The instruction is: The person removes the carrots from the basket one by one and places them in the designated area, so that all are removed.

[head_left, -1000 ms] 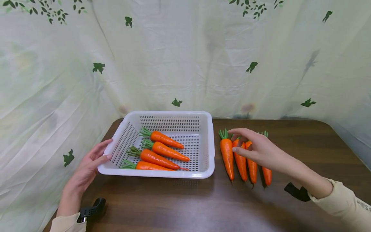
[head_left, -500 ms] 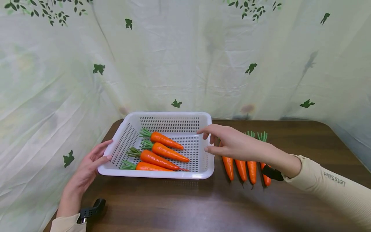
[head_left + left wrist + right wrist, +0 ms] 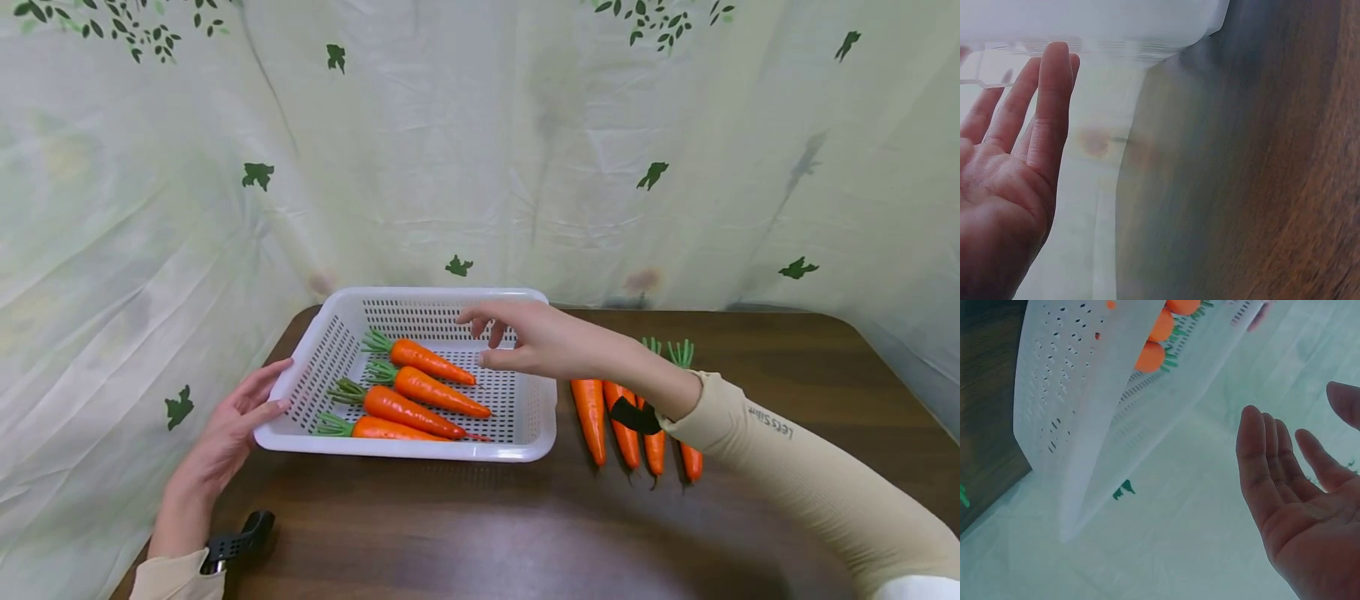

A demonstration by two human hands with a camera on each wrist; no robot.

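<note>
A white perforated plastic basket (image 3: 405,449) stands on the table, holding several orange carrots (image 3: 441,391) with green stem tops laid side by side. At its left wall, my left hand (image 3: 222,435) touches the rim with fingers and thumb extended; the left wrist view shows straight fingers against the basket's side (image 3: 1085,25). My right hand (image 3: 547,337) hovers over the basket's right part, fingers loosely bent and nothing between them. Its palm (image 3: 1310,544) looks bare in the right wrist view. Several more carrots (image 3: 588,421) lie in a row right of the basket, partly hidden by my right forearm.
The dark wooden table (image 3: 420,533) extends in front of the basket and to the right. A pale curtain (image 3: 495,167) with leaf prints hangs along the back and left side, close behind the basket. Black straps (image 3: 234,546) sit on my wrists.
My right hand has moved left from above the carrots on the table to over the basket, staying empty. My left hand, the basket and the carrots have stayed in place.
</note>
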